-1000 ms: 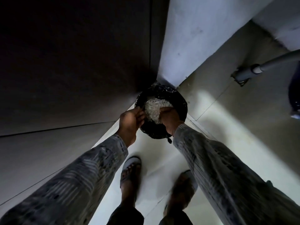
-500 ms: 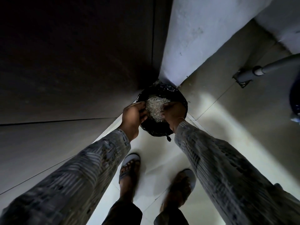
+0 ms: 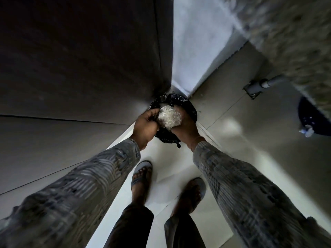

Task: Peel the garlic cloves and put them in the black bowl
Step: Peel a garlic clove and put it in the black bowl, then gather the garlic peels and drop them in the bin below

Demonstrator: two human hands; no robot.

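As you stand on the pale tiled floor point(image 3: 232, 140), your dark trouser legs and both feet occupy the near edge of the view. Your left sandal point(image 3: 141, 174) sits slightly farther forward than your right sandal point(image 3: 194, 192), which is blurred. Your left sleeve point(image 3: 80, 185) and right sleeve point(image 3: 241, 190), both in striped grey fabric, run from the near corners toward the centre.

Beyond the feet, your left hand point(image 3: 146, 125) and right hand point(image 3: 186, 126) meet around a pale flaky clump point(image 3: 168, 117). The left fingers curl over its left side. The right hand cups its right side and underside. Both hands hold the clump between them. Whether it is peel or cloves cannot be told.

The clump is held directly over the mouth of a round black container point(image 3: 191, 108) lined with shiny black film, which stands on the floor in the corner.

Behind it, a dark panel point(image 3: 80, 51) rises on the left and a white wall point(image 3: 195, 51) on the right. Far right, a grey pipe point(image 3: 261, 84) meets the floor, near a dark blue object point(image 3: 311, 120).
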